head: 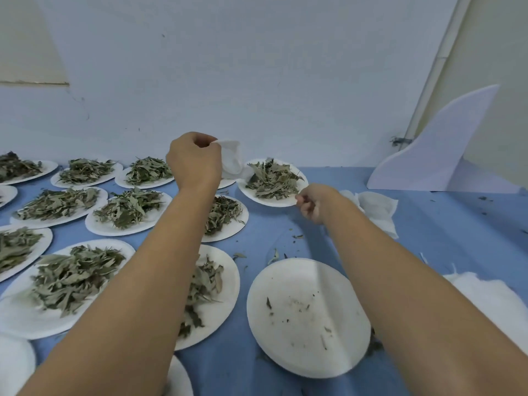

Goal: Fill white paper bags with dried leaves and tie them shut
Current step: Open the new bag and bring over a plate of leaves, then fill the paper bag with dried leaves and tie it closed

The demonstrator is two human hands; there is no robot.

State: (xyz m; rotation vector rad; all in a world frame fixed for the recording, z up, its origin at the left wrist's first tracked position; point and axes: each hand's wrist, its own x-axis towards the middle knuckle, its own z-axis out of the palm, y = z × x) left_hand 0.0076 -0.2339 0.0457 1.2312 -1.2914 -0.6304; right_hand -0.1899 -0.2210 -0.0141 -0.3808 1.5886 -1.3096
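My left hand is raised above the table and pinches the top edge of a small white paper bag, which hangs beside it. To its right stands a white plate heaped with dried leaves. My right hand pinches that plate's near rim with curled fingers. A white plate holding only leaf crumbs lies in front of me.
Several white plates piled with dried leaves cover the blue table at the left. A heap of white bags lies behind my right wrist, and white stuff at the right edge. A white foam board leans at the wall.
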